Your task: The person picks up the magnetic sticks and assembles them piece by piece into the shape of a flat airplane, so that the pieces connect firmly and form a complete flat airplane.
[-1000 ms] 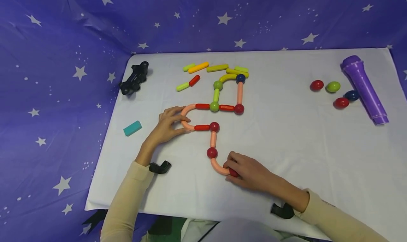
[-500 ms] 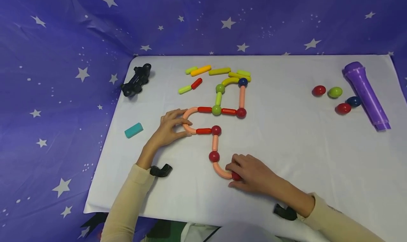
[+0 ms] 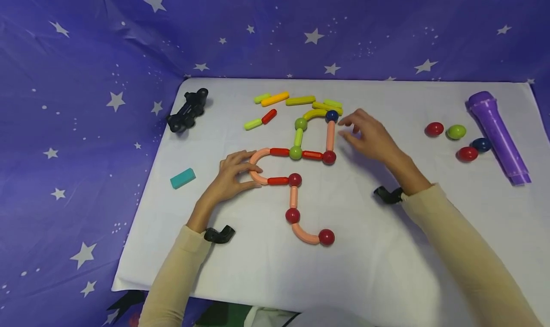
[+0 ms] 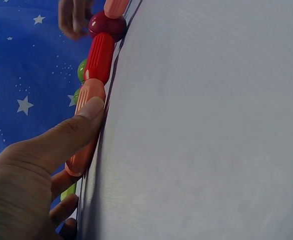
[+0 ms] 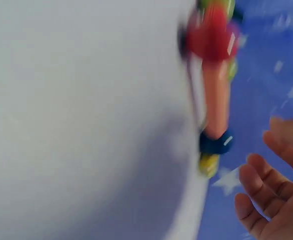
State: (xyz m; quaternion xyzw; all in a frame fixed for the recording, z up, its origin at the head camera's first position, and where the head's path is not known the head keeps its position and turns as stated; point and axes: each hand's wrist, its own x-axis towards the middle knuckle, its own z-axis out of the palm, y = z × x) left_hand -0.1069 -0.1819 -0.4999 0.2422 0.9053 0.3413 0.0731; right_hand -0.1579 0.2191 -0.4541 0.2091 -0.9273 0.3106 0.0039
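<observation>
A chain of rods and balls lies on the white table. My left hand grips the salmon curved rods at its left bend, thumb on one side in the left wrist view and fingers beyond. My right hand hovers just right of the blue ball and salmon straight rod, fingers loosely bent, holding nothing. Yellow curved rod joins the blue ball to a green ball. At the chain's near end, a salmon curved rod meets a red ball.
Loose yellow, orange, green and red rods lie beyond the chain. Several loose balls sit by a purple tube at right. A black object and a teal block lie at left.
My right hand has let go of the red ball at the chain's near end and moved up beside the blue ball. The left hand stays on the curved rods.
</observation>
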